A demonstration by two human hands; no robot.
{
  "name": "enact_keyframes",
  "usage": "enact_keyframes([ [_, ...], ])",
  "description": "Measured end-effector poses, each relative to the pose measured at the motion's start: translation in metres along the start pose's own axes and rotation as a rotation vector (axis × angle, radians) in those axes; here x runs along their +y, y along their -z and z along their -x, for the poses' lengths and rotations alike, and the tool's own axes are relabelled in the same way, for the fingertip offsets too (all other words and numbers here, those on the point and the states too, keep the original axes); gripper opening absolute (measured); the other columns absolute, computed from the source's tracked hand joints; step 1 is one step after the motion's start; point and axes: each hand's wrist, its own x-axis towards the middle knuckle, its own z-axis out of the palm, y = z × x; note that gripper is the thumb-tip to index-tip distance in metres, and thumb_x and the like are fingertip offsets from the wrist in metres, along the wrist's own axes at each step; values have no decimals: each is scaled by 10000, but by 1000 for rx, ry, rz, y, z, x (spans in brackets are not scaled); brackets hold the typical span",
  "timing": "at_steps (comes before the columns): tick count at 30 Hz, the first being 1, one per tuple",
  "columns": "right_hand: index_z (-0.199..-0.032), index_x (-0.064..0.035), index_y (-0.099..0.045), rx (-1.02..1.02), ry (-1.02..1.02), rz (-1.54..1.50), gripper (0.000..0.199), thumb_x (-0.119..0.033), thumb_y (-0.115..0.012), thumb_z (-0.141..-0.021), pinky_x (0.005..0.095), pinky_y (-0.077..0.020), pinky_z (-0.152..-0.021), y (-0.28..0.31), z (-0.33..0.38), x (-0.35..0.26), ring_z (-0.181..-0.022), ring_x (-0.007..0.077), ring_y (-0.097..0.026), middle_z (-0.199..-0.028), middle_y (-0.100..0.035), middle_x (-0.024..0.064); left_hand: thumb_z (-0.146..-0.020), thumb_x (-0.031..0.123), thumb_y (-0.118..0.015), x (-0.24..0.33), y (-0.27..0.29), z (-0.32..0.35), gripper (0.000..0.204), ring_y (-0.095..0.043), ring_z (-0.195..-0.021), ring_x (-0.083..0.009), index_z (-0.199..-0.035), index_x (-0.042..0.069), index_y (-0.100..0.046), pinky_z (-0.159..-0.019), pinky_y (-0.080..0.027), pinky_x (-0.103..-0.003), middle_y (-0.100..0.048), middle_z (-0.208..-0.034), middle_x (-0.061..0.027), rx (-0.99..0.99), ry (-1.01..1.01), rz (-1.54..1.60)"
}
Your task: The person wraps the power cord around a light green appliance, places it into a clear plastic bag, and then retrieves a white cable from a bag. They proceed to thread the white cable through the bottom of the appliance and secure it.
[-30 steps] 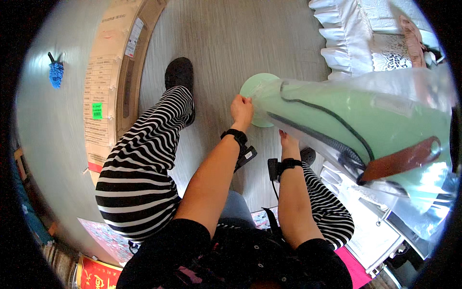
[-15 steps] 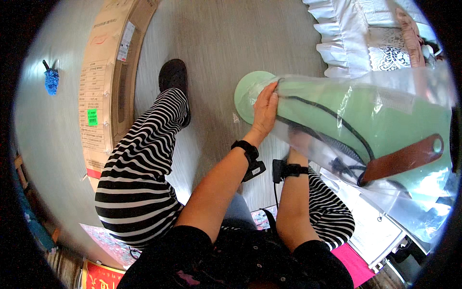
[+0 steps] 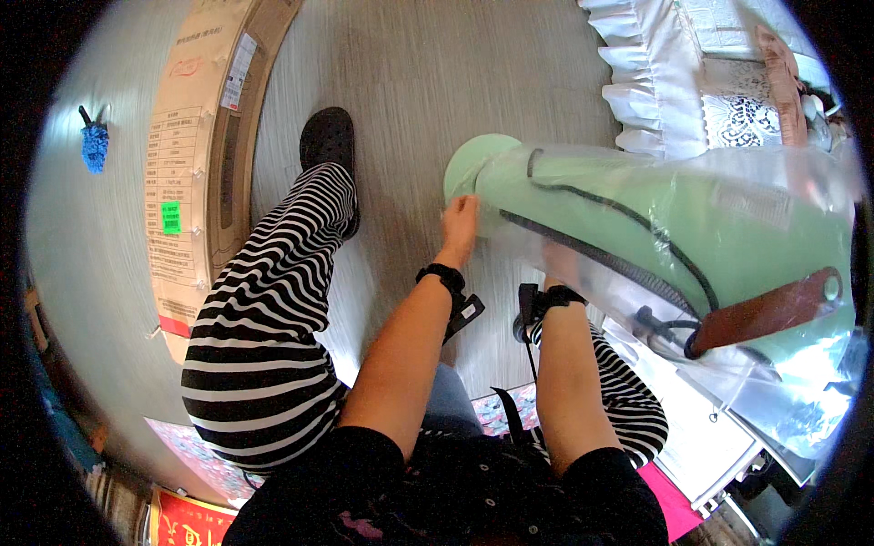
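- The long green thing (image 3: 601,196) runs left to right, round end left.
- The left hand (image 3: 460,227) pinches its clear bag (image 3: 801,423).
- The right hand's (image 3: 560,262) grip: can't tell.

The head camera, left of a worn pair, looks steeply down: the person's shirt (image 3: 446,496) lies nearest along the lower edge, the left hand (image 3: 461,227) farther off near mid-view, the floor (image 3: 410,82) beyond. The fisheye bows the box (image 3: 176,127) and blackens the corners.
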Motion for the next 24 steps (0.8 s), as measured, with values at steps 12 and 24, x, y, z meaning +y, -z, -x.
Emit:
enact_keyframes([
  [12, -1237, -58, -470, -206, 24, -824, 417, -282, -462, -885, 432, -374, -945, -92, -7, 21, -1185, 301, -413, -1293, -440, 154, -844, 245, -536, 20, -16, 18, 291, -467, -673, -151, -1026, 19, -518, -600, -387, -298, -511, -795, -31, 178, 228, 219],
  [24, -1131, -82, -509, 0, -605, -2306, 304, -176, -563, -847, 366, -463, -746, 6, 127, -12, -907, 172, -545, -1012, -569, 31, -917, 259, -439, 159, -33, 132, 319, -474, -979, -189, -1158, 50, -449, -804, -403, -354, -488, -1106, -64, -9, -246, 119],
])
